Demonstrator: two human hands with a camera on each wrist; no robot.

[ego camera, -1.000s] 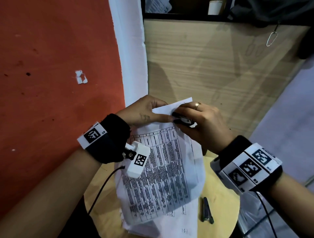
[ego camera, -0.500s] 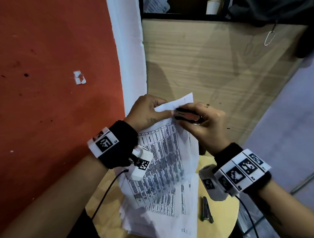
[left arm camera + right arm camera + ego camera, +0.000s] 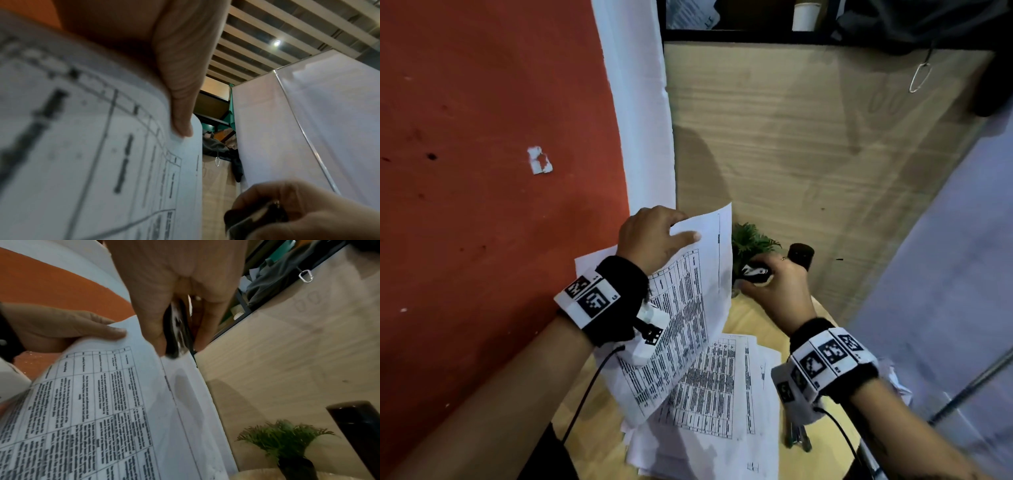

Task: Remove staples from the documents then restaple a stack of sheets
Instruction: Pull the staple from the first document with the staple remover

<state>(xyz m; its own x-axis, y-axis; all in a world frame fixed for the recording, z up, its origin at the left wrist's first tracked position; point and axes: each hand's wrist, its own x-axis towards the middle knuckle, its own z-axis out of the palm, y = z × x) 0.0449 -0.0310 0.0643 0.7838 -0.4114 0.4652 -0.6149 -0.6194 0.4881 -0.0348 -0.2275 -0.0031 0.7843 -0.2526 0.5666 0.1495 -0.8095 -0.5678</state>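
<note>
Head view looks steeply down from above onto the round table (image 3: 750, 322), wide, both wrists in frame. Left wrist view sits tight under the held sheet (image 3: 102, 162), tilted up at ceiling slats — very near. Right wrist view peers along the palm, close, facing the far wooden panel (image 3: 287, 353). All three share that sheet — and the far carabiner (image 3: 920, 78).

White sheet (image 3: 698, 274) with black printed table, orange-red wall (image 3: 482, 171), green plant (image 3: 751, 240), pale wood-grain panel (image 3: 808, 154)
</note>
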